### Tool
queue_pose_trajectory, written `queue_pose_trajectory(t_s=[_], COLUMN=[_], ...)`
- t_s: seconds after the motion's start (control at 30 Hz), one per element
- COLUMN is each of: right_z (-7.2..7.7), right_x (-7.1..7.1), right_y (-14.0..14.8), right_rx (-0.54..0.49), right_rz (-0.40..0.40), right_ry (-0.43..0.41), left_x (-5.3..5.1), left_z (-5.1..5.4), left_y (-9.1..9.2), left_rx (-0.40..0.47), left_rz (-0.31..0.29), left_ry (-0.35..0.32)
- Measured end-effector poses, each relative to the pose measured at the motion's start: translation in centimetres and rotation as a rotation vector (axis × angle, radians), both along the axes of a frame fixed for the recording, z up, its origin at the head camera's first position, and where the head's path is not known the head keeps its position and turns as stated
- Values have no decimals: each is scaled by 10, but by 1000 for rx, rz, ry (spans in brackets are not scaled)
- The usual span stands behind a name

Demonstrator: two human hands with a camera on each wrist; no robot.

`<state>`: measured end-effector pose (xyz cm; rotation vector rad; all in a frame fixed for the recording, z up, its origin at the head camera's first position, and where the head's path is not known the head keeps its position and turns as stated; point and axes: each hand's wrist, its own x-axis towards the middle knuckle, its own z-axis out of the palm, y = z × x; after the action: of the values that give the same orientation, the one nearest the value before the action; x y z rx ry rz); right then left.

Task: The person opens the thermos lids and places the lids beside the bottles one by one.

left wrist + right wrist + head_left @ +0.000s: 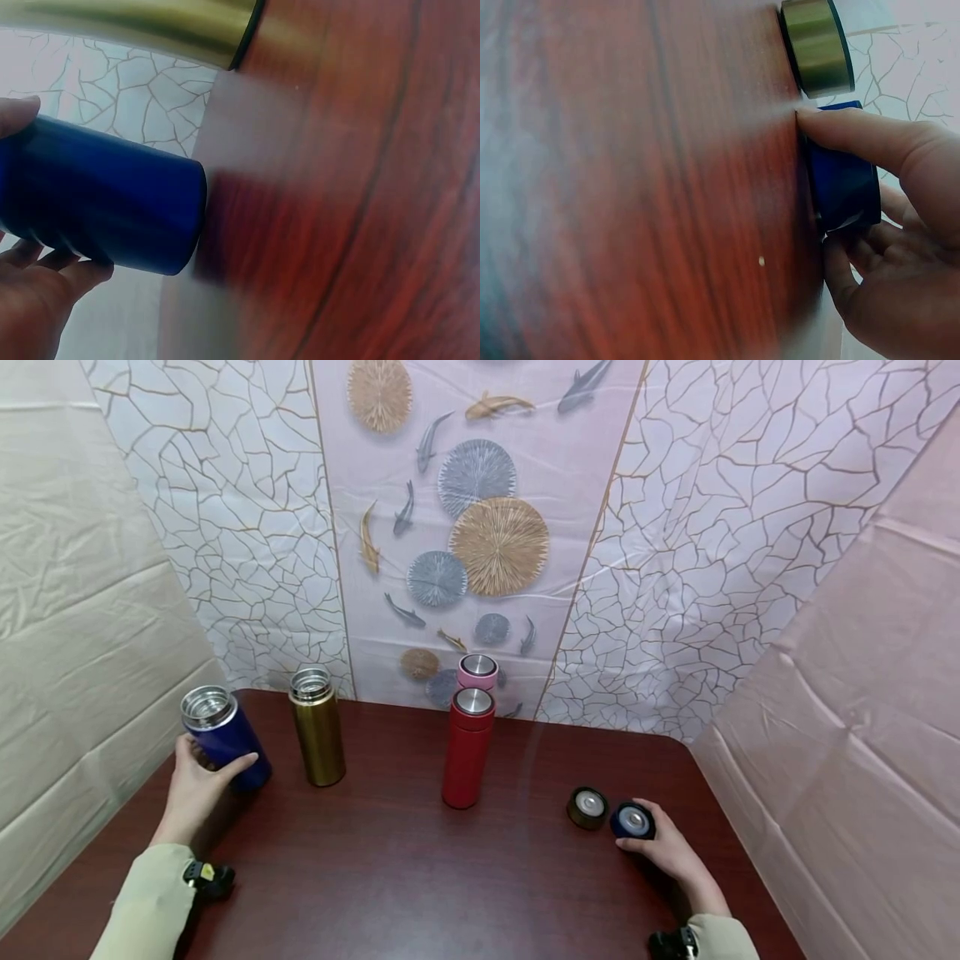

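Note:
At the table's left side my left hand (pixel 197 785) grips a blue thermos flask (pixel 231 739), thumb on one side and fingers on the other. The flask has no lid, and its steel mouth shows. In the left wrist view the base of the blue flask (pixel 120 199) is at the tabletop; I cannot tell whether it touches. Over on the right, my right hand (pixel 667 847) holds a round blue lid (pixel 632 821) between thumb and fingers, its silver inside facing up. The right wrist view shows the blue lid (pixel 844 180) low against the table.
A lidless gold flask (pixel 320 735) stands right of the blue one. Mid-table is a lidded red flask (pixel 468 752), with a pink flask (pixel 478 668) partly hidden behind it. A gold lid (pixel 587 807) lies beside the blue lid. Patterned cloth (pixel 667 527) hangs behind the table.

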<state>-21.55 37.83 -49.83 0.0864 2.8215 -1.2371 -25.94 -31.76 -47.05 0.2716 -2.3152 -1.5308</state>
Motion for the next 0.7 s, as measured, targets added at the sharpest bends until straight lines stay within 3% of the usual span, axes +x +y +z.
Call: queue_pose_trajectory(t_s=[0.27, 0.5, 0.7], right_z=[2, 5, 7], right_x=[0, 3, 2], right_y=[3, 6, 2], right_rx=[-10, -7, -10], right_rz=[5, -15, 23], right_ry=[-8, -16, -52], left_x=[-2, -8, -7], left_z=[-4, -7, -4], left_y=[-4, -1, -2], left_rx=[-55, -18, -32], left_rz=[-35, -56, -54], left_ry=[-13, -31, -36])
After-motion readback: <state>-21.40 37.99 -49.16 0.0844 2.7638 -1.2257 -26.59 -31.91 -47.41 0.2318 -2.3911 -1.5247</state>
